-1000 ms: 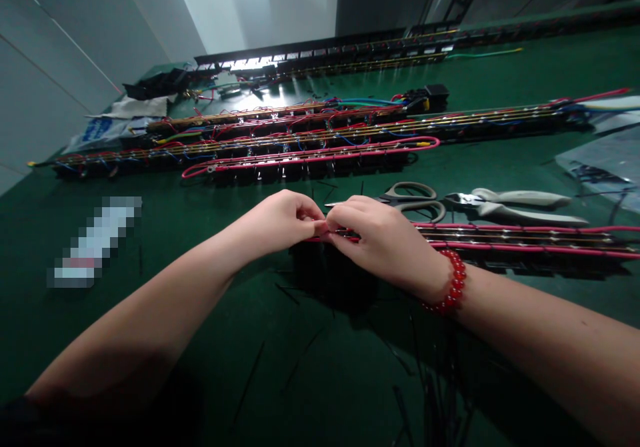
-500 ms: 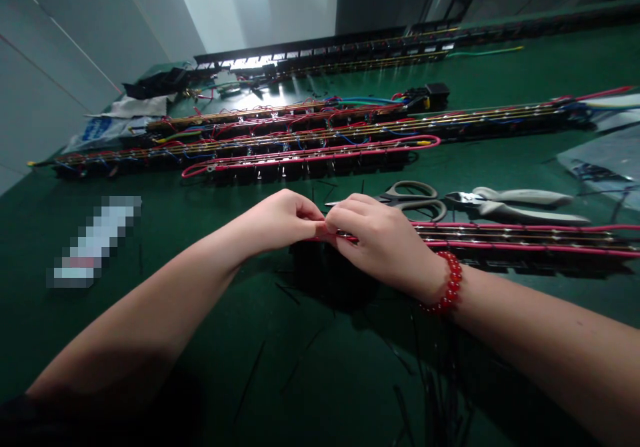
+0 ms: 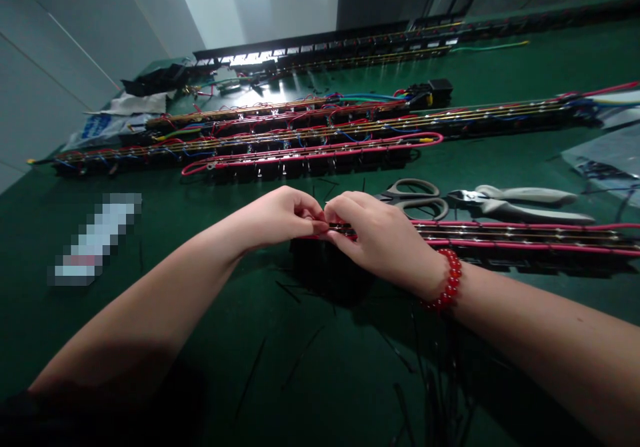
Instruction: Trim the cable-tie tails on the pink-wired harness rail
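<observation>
My left hand [image 3: 280,217] and my right hand [image 3: 377,237] meet fingertip to fingertip at the left end of a long black strip assembly [image 3: 520,235] with red cables along both sides. The left thumb and finger are pinched on the red cable [image 3: 311,237] there. My right thumb and forefinger are closed right beside them. A small dark piece shows between the two hands, and what the right fingertips grip is hidden. Scissors [image 3: 425,207] lie just behind my right hand, partly covered by it. Grey-handled cutting pliers [image 3: 520,197] rest to their right.
Further back lie several wired strips [image 3: 310,154] with red, blue and yellow wires. Thin black offcuts [image 3: 250,374] are scattered on the green tabletop [image 3: 165,300]. Plastic bags [image 3: 607,160] lie at the right, and a blurred pale object [image 3: 97,240] at the left.
The fingertips have shifted slightly, and a dark piece now shows between the hands. My right hand covers the scissors' tip more. The view has moved very little.
</observation>
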`<state>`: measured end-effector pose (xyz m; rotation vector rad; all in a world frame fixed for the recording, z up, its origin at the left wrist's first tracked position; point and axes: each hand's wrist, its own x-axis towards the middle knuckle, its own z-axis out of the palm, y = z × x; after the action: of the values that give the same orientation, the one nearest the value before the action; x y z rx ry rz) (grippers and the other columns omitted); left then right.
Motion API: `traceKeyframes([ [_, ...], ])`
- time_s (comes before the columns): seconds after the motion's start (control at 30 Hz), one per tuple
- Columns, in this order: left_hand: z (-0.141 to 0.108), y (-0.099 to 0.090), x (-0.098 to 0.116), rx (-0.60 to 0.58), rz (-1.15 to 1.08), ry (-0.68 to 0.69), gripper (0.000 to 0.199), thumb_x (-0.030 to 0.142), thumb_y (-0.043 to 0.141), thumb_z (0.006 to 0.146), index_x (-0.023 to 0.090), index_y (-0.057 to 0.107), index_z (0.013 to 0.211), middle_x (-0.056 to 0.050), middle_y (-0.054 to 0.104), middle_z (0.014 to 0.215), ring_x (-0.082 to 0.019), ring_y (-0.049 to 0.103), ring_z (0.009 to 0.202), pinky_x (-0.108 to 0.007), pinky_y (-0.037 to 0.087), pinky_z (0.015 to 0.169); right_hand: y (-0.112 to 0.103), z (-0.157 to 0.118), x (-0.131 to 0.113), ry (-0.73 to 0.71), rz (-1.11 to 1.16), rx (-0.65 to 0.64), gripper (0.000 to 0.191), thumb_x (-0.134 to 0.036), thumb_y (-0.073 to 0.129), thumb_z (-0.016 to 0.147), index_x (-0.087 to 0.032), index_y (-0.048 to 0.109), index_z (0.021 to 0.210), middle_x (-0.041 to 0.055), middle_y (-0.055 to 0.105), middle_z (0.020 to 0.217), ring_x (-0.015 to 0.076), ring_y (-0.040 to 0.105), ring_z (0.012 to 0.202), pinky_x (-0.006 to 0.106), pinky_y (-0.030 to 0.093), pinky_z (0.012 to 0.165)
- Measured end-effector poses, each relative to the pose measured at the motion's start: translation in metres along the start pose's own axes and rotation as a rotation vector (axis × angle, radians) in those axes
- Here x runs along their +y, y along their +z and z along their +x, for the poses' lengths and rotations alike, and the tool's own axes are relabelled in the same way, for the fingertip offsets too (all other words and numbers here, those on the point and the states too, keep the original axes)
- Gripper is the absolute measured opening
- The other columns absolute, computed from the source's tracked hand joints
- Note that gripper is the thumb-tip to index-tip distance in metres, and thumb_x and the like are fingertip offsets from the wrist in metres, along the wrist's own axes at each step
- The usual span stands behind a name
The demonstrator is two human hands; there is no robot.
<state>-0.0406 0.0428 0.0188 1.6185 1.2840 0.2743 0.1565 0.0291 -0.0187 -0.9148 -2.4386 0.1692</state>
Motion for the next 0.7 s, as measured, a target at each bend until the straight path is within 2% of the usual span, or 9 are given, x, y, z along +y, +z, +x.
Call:
traceKeyframes([
  [0.37, 0.0008, -0.0012, -0.0023, -0.008, -0.064, 0.029, 0.017, 0.027, 0.071, 0.066, 0.016, 0.065, 0.079, 0.004, 0.056, 0.065, -0.008, 0.046, 0.062, -0.023, 0.037, 0.063, -0.0004, -0.0015, 0.0009, -0.022, -0.025, 0.010, 0.015, -0.018, 0.066, 0.086, -0.015, 0.058, 0.099, 0.0058, 0.066, 0.095, 0.0190, 0.060, 0.086, 0.028, 0.042, 0.069],
  [0.47, 0.0012, -0.0016, -0.0020, 0.022, -0.031, 0.028, 0.010, 0.023, 0.068, 0.067, 0.017, 0.064, 0.073, 0.003, 0.059, 0.065, -0.008, 0.048, 0.061, -0.022, 0.035, 0.059, 0.0002, -0.0021, 0.0005, -0.035, -0.052, 0.015, 0.008, -0.022, 0.063, 0.089, -0.015, 0.060, 0.093, 0.0063, 0.065, 0.092, 0.0188, 0.058, 0.084, 0.029, 0.041, 0.066],
  [0.6, 0.0006, -0.0017, -0.0008, 0.065, -0.025, -0.005, 0.011, 0.026, 0.068, 0.067, 0.016, 0.064, 0.069, 0.003, 0.059, 0.062, -0.008, 0.048, 0.058, -0.021, 0.032, 0.053, 0.0007, -0.0021, -0.0016, -0.050, -0.079, 0.021, 0.015, -0.027, 0.060, 0.092, -0.016, 0.063, 0.082, 0.0062, 0.065, 0.089, 0.0190, 0.058, 0.083, 0.029, 0.041, 0.066],
  [0.7, -0.0006, -0.0020, 0.0006, 0.106, -0.056, -0.018, 0.012, 0.027, 0.069, 0.066, 0.016, 0.065, 0.068, 0.003, 0.060, 0.061, -0.007, 0.049, 0.058, -0.020, 0.032, 0.052, 0.0007, -0.0021, -0.0034, -0.075, -0.142, 0.017, 0.022, -0.037, 0.068, 0.088, -0.015, 0.067, 0.089, 0.0061, 0.067, 0.091, 0.0219, 0.060, 0.086, 0.032, 0.041, 0.067],
])
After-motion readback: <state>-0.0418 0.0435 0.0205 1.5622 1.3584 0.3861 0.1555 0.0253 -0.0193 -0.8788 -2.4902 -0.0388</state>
